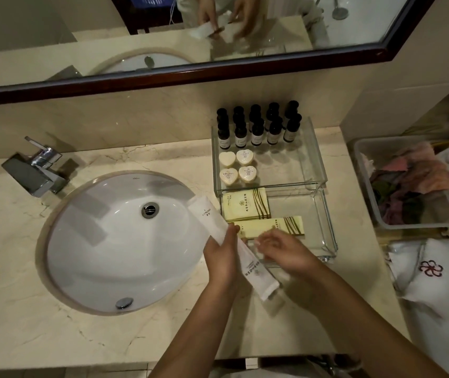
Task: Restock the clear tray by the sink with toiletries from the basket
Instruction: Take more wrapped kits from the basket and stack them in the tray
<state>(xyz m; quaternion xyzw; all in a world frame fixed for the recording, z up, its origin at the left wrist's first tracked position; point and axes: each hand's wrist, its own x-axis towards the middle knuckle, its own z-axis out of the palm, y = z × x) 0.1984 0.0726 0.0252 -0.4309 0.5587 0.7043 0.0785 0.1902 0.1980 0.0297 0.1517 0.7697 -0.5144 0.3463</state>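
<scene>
The clear tray [319, 165] stands right of the sink [119, 241]. It holds several small dark bottles [257, 132] at the back, heart-shaped soaps [237, 167] and two yellow packets [248, 204] at the front. My left hand [222, 255] grips a long white packet [207, 214] that slants over the sink's right rim. A second white packet [259, 274] lies between my hands. My right hand [283, 251] hovers over the tray's front left with fingers curled near the lower yellow packet [286, 225]; what it holds is unclear. The basket [365, 186] sits at the right.
A chrome tap [36, 170] stands left of the sink. The mirror [190, 36] runs along the back wall. White towels [436, 282] lie at the right below the basket, which holds crumpled cloths. Bare marble counter lies in front of the sink.
</scene>
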